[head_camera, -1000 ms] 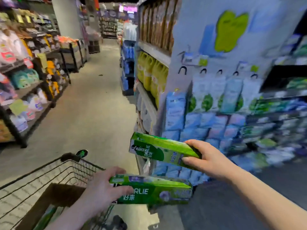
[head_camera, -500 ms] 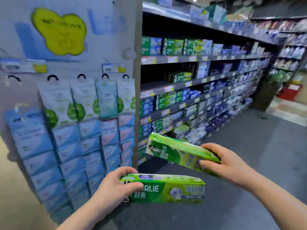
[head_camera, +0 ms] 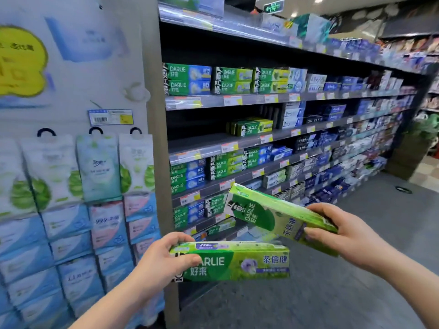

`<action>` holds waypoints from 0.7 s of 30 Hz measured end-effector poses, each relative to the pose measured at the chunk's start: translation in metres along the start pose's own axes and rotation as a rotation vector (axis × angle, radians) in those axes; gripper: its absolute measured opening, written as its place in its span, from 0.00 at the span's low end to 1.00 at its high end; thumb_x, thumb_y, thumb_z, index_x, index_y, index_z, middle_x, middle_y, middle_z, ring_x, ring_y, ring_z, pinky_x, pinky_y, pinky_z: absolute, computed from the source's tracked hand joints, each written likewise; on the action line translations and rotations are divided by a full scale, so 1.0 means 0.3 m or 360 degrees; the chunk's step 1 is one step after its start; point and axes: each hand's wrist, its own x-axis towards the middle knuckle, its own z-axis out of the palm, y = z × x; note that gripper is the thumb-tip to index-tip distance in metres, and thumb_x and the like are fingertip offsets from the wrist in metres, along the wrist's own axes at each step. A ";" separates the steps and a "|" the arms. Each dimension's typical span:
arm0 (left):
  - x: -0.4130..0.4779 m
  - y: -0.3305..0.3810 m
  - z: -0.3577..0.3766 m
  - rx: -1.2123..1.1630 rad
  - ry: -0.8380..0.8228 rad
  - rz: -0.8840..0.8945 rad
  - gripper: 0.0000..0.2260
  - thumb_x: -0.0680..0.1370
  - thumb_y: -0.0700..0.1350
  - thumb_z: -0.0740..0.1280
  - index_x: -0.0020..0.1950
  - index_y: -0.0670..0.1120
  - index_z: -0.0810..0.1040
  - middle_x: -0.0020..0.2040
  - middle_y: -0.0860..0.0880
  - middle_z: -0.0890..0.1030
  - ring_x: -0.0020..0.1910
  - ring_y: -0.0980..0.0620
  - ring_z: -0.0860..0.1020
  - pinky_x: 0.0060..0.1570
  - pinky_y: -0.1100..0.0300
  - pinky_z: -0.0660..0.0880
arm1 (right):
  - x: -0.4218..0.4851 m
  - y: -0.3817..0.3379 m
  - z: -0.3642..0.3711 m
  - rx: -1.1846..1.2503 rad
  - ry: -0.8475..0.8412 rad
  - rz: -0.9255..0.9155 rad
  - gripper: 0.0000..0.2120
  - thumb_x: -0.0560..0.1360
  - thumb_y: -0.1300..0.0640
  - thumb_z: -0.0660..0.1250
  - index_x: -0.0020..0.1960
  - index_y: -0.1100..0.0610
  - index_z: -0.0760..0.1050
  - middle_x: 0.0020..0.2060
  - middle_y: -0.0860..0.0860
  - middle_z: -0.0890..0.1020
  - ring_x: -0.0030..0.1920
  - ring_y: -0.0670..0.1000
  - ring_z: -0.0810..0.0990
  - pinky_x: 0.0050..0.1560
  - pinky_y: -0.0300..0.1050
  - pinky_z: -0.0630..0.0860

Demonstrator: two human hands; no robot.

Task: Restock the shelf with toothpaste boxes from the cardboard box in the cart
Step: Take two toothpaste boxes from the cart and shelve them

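While I watched through the head camera, the left hand [head_camera: 158,260] was clamped around the near end of a green toothpaste box [head_camera: 234,261], held level and low in front of the shelving, and the right hand [head_camera: 342,230] was closed on the far end of a second green box [head_camera: 273,216], tilted with its free end raised toward the shelves. Both boxes hung in the air, near each other but apart, neither touching any shelf. Neither the cart nor the cardboard box was in view. By my reading, the step in hand was the carry to the shelf, with placing not yet begun. A half-empty shelf [head_camera: 213,142] at mid-height held only a small stack of matching green boxes [head_camera: 250,127] (the same brand lettering showed on them), with bare space to its left, and I judged that the likeliest slot. The next move would call for lifting one box to that level, turning it lengthwise with its printed face outward, and sliding it in beside the stack without knocking the stack askew.
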 end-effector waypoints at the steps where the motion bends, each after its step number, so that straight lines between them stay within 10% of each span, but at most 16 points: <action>1: 0.050 0.011 0.011 -0.0025 0.0006 0.0004 0.13 0.64 0.44 0.78 0.45 0.50 0.79 0.40 0.48 0.84 0.31 0.59 0.77 0.32 0.69 0.72 | 0.050 0.023 -0.009 -0.0010 -0.0006 -0.0005 0.16 0.70 0.55 0.71 0.48 0.38 0.69 0.48 0.44 0.80 0.48 0.40 0.77 0.48 0.38 0.74; 7: 0.394 0.108 0.067 -0.0052 0.0013 0.0057 0.15 0.59 0.49 0.78 0.44 0.56 0.79 0.42 0.50 0.83 0.30 0.55 0.74 0.36 0.62 0.71 | 0.436 0.113 -0.074 -0.0006 -0.0052 -0.0045 0.15 0.70 0.54 0.70 0.50 0.38 0.69 0.49 0.44 0.80 0.49 0.45 0.80 0.52 0.48 0.76; 11: 0.603 0.167 0.074 0.0013 0.0061 0.0067 0.13 0.66 0.48 0.76 0.47 0.58 0.77 0.41 0.53 0.81 0.30 0.53 0.75 0.40 0.60 0.70 | 0.714 0.142 -0.088 0.0018 -0.0078 -0.0183 0.14 0.72 0.55 0.68 0.54 0.43 0.69 0.49 0.41 0.77 0.47 0.41 0.77 0.42 0.34 0.71; 21: 0.896 0.112 0.070 -0.0057 0.0557 -0.0019 0.18 0.61 0.55 0.76 0.48 0.62 0.78 0.56 0.65 0.74 0.55 0.60 0.74 0.50 0.64 0.70 | 1.419 0.141 0.124 0.0149 -0.0379 -0.0591 0.21 0.70 0.54 0.70 0.61 0.52 0.70 0.49 0.48 0.78 0.46 0.47 0.77 0.42 0.35 0.72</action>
